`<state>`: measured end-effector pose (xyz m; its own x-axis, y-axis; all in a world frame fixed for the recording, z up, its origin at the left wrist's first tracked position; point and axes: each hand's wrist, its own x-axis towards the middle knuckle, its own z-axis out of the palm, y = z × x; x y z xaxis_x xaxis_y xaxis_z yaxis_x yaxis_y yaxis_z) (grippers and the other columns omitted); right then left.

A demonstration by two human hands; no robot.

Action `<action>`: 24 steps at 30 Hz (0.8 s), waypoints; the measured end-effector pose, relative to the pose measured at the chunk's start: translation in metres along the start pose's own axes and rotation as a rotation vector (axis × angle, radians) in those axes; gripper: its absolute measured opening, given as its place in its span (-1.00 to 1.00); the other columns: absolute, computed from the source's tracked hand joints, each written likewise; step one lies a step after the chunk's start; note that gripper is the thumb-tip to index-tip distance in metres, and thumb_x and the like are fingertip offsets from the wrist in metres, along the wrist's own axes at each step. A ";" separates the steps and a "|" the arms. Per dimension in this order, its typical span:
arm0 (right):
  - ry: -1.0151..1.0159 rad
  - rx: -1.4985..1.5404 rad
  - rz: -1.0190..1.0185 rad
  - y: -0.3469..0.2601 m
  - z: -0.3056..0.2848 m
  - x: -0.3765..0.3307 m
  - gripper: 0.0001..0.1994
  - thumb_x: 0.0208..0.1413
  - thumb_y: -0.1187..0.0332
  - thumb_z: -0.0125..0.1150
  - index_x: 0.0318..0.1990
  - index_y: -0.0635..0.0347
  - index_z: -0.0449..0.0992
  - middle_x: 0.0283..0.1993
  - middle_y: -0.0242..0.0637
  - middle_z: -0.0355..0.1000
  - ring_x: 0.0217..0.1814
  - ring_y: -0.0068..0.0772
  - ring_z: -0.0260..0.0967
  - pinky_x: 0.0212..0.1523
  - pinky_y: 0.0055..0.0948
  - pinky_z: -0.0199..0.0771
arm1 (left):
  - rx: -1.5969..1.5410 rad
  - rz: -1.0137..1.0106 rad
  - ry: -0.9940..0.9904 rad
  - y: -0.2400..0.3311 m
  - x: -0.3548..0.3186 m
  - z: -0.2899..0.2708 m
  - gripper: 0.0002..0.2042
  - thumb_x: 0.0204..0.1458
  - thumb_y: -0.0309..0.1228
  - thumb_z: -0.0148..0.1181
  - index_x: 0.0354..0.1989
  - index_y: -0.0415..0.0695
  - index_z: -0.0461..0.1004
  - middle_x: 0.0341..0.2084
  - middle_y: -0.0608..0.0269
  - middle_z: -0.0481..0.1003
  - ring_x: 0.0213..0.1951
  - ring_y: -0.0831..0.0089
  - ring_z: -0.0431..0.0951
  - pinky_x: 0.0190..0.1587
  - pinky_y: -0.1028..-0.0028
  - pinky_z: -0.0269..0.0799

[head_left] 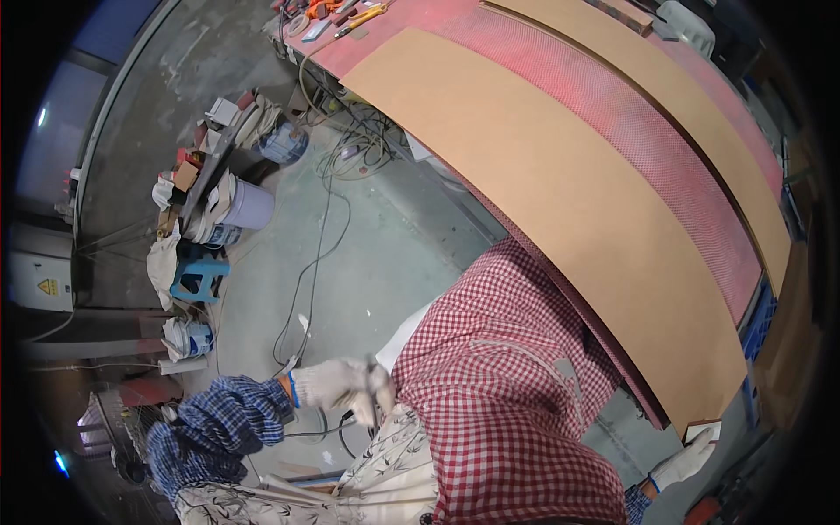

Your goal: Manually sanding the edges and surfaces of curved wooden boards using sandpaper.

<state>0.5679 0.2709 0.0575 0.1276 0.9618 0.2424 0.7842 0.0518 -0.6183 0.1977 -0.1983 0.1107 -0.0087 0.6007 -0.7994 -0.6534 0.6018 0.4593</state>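
A white knit glove with a blue cuff covers my left hand [341, 385], which hangs beside the red-and-white checked apron [516, 385] at my waist. Its fingers are bent and blurred, so whether they hold anything is unclear. At the lower right, my right hand [684, 462], gloved the same way, is closed around a small flat block with a pale face and reddish-brown edge [703, 430]. That block is at the near corner of a long tan board [560, 192], on the work table [604, 96]; whether they touch is hard to tell.
A second tan board [682, 87] lies farther across the red table mat. Tools and pliers [360, 19] sit at the table's far left end. Loose cables [328, 201] trail over the floor. Buckets [249, 204] and a blue stool [203, 278] stand to the left.
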 end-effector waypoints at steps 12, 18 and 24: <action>-0.060 0.125 0.102 -0.003 -0.001 0.000 -0.52 0.29 0.12 -0.02 0.11 0.42 0.37 0.03 -0.02 0.43 -0.02 -0.21 0.39 0.05 -0.33 0.32 | 0.629 -0.447 0.164 0.032 0.003 0.024 -0.67 0.11 -0.14 0.16 -0.17 -0.16 0.50 -0.49 0.18 0.55 -0.38 0.33 0.54 -0.31 0.40 0.45; -0.019 0.123 0.051 0.004 0.004 0.000 -0.54 0.30 0.14 -0.02 0.11 0.41 0.37 0.02 -0.03 0.43 -0.03 -0.22 0.38 0.04 -0.34 0.33 | 0.265 -0.374 -0.370 -0.025 -0.011 0.010 -0.76 0.08 -0.38 0.21 -0.14 -0.25 0.52 -0.39 0.22 0.59 -0.30 0.45 0.57 -0.30 0.46 0.50; -0.077 0.092 0.059 0.020 0.000 0.007 -0.51 0.30 0.12 0.00 0.15 0.40 0.36 0.05 -0.16 0.43 0.03 -0.39 0.37 0.09 -0.42 0.31 | 0.812 0.235 -0.544 -0.108 -0.003 -0.004 -0.61 -0.09 -0.24 0.29 -0.15 -0.27 0.50 -0.26 -0.06 0.55 -0.20 0.12 0.52 -0.14 0.26 0.42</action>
<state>0.5846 0.2792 0.0464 0.1226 0.9814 0.1478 0.7172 0.0153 -0.6967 0.2650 -0.2669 0.0621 0.4083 0.7874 -0.4619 0.0361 0.4916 0.8700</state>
